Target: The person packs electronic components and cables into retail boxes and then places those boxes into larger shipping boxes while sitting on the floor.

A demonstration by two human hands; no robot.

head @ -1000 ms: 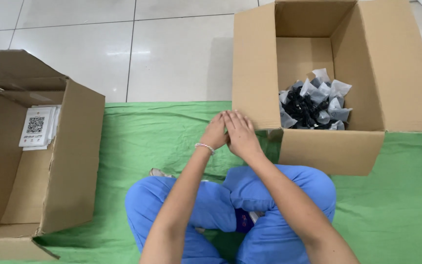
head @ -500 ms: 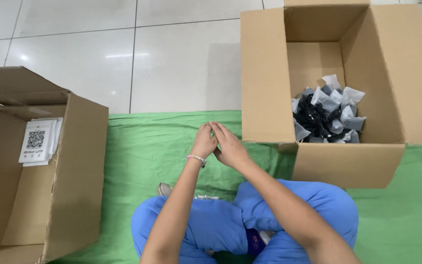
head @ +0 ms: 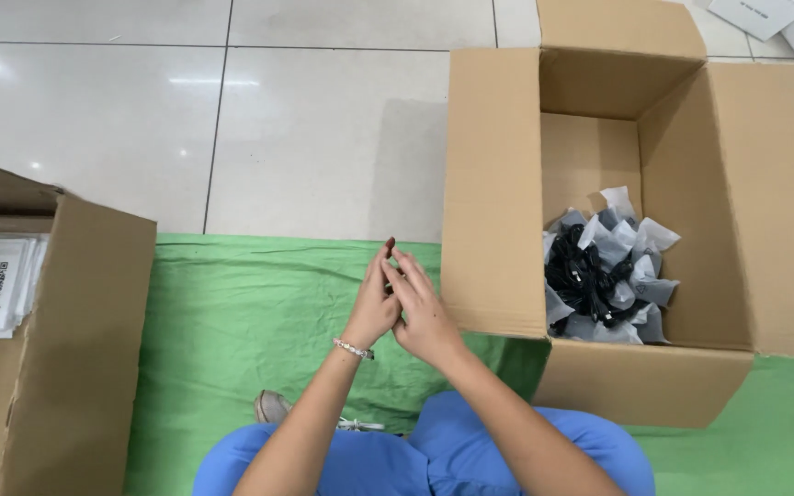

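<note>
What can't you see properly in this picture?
- Head view: whether the left hand and right hand hold anything; their pressed-together fingers hide it.
- What the black items in clear bags are: too small and tangled.
- The lower layers in the big cardboard box: covered by the top bags.
- The box on the left: cut off by the picture's edge, so most of its inside is unseen.
</note>
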